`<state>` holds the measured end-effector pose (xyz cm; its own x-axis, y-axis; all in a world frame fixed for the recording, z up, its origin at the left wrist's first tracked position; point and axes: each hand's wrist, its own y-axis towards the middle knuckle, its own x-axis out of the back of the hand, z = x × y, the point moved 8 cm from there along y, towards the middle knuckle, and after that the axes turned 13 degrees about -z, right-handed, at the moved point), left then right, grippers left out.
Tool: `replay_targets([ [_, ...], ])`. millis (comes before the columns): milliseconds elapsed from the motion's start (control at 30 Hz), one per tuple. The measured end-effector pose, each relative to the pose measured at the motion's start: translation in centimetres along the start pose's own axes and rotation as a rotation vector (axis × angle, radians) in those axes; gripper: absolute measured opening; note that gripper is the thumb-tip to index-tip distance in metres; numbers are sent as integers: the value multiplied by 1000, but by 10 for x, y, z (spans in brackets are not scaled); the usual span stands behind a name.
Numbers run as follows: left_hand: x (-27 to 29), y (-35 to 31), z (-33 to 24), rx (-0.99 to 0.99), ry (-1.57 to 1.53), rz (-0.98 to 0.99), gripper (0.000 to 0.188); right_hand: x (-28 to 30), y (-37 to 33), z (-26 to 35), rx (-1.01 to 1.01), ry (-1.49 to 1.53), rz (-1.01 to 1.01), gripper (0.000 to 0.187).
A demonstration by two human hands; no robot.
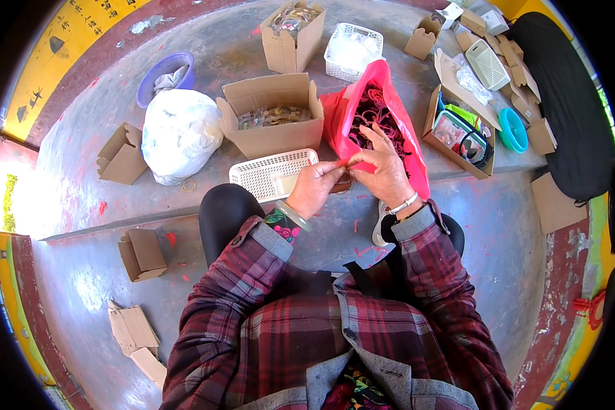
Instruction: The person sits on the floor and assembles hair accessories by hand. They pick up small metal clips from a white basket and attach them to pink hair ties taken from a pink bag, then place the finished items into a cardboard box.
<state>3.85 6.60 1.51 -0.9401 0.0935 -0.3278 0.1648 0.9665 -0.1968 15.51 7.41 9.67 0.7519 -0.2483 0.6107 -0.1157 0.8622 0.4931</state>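
Note:
My left hand [312,187] and my right hand [384,172] meet fingertip to fingertip in front of me, above the gap between the white basket and the pink bag. Both are closed in a pinch, while the other fingers of my right hand stand raised. Something small and reddish seems to be between the fingertips, too small to name. A brownish bit shows just under them. Left of my hands lies a low white perforated basket [253,179] with a pale block inside. Behind my right hand a bright pink bag [335,113] gapes open, full of dark red and black cord-like pieces [374,113].
An open cardboard box [273,140] of small wrapped items stands beyond the basket. Left of it sit a stuffed white plastic bag [181,133] and a purple basin [147,85]. At right are a box of mixed things [444,147] and a teal basin [512,130]. A step edge crosses the floor.

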Motion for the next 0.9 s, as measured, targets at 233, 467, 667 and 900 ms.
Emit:
replay_targets([
  [233,-1,-1,2,65,-29,34,28,2,-1,2,74,-23,3,17],
  [467,0,-1,5,101,-91,3,27,4,1,6,66,3,-8,18],
  [667,1,0,9,111,-66,21,29,1,1,4,52,-31,40,17],
  [900,-1,-1,9,116,-40,29,29,-3,-2,0,49,-34,72,17],
])
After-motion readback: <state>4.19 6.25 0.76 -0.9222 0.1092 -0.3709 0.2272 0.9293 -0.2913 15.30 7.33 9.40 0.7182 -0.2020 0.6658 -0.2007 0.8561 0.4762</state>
